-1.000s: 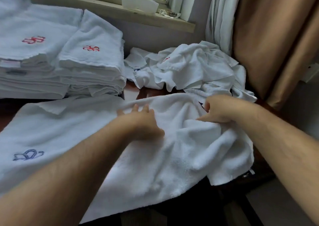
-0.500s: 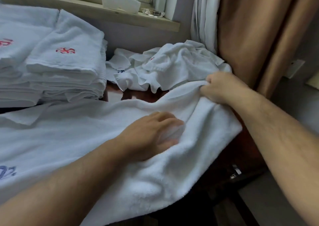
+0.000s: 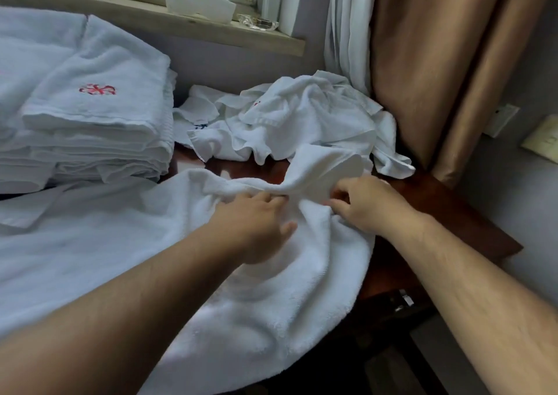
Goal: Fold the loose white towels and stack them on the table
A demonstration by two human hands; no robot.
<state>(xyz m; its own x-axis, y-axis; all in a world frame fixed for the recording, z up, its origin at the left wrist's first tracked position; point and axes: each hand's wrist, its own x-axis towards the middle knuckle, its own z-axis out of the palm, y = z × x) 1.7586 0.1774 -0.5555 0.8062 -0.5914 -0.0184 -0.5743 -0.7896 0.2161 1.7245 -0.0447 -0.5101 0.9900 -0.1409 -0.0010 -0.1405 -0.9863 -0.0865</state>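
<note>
- On the worktop (image 3: 437,213), the towel (image 3: 120,243) being worked lies spread from the left edge of view to the right corner, its near side hanging over the front
- The right hand (image 3: 365,204) was out at the towel's far right end half a second ago, holding it stretched; it has since come inward, so the two hands now sit close together
- Its grip is clamped on the towel: curled fingers pinch the cloth, and a loose flap stands up just behind them
- The left hand (image 3: 256,222), which was pressing flat mid-towel, has slid up to the bunched ridge; its grip is apart, with the fingers fairly straight on the cloth and the thumb spread
- The pull inward has bared dark wood at the right corner
- This looks like the right end being gathered to start a fold, though the cloth is rumpled and no clean fold has been laid yet
- The folded stack (image 3: 90,107) sits at the left and a loose heap (image 3: 302,116) waits at the back, so much of the task remains
</note>
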